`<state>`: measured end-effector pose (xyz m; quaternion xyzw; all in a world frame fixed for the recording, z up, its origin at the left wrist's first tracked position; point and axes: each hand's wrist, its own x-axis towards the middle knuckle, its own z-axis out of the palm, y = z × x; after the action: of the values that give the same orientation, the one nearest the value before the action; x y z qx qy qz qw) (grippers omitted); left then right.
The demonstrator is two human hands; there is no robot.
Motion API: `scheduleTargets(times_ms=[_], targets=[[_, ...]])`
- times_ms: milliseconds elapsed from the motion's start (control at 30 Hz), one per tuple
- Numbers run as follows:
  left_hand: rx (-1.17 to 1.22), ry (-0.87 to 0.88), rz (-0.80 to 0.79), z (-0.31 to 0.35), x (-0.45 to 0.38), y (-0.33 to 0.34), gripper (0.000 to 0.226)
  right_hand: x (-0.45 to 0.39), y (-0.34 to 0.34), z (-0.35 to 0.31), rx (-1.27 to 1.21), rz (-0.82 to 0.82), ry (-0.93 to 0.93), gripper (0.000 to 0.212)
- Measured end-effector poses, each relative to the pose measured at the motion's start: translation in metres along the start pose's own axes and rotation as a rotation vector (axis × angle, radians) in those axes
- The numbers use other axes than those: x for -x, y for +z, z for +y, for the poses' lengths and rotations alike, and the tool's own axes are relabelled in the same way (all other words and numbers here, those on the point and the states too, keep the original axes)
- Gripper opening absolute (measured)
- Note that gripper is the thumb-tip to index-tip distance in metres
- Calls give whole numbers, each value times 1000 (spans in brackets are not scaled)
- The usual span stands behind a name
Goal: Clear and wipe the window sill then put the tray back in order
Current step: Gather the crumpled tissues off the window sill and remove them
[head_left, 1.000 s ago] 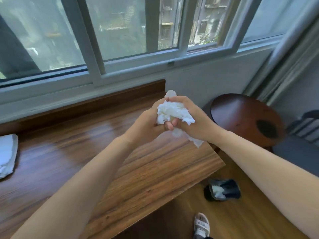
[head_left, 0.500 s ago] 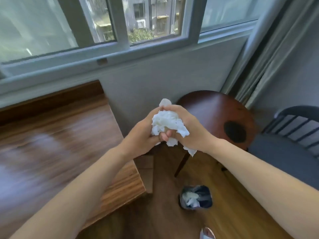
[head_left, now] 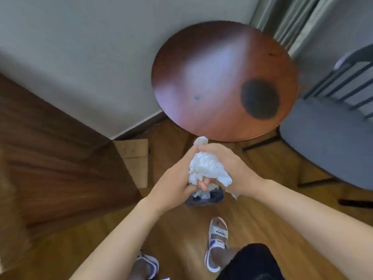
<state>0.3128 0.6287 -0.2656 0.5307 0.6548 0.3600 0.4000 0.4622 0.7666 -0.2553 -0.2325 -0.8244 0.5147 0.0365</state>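
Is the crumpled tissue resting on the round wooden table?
No, both the left hand and right hand grip the crumpled tissue above the floor.

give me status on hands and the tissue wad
Left hand and right hand both clutch crumpled white tissue wad. Small dark bin on floor directly beneath. Nothing between.

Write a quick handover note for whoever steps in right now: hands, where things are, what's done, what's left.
Left hand and right hand: both grip the crumpled white tissue wad.
They hold it directly above the small dark bin on the floor, near the round wooden table.
Done: cannot tell; sill and tray are out of view.
Left: probably drop the wad in the bin, then check sill and tray.
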Motion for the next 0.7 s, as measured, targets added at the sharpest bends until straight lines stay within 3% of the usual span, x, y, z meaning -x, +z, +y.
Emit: scheduleTargets(times_ms=[33, 100, 133, 233, 467, 567, 700], targets=[[-2, -20, -22, -23, -3, 17, 84, -2, 12, 26, 15, -46, 10, 6], [4, -52, -48, -74, -5, 51, 86, -3, 40, 80, 21, -81, 6, 12], [14, -64, -65, -97, -5, 67, 85, -1, 57, 109, 24, -108, 6, 4], [-18, -123, -115, -167, -7, 115, 84, 9, 106, 196, 66, -63, 22, 57], [-96, -277, -257, -336, -18, 209, 88, -3, 190, 356, 101, -123, 76, 62], [-164, -388, -306, -375, -33, 225, 100, -15, 206, 397, 119, -165, 140, 66], [-325, -477, -365, -387, -51, 233, 108, -24, 218, 424, 201, -242, 249, 94]])
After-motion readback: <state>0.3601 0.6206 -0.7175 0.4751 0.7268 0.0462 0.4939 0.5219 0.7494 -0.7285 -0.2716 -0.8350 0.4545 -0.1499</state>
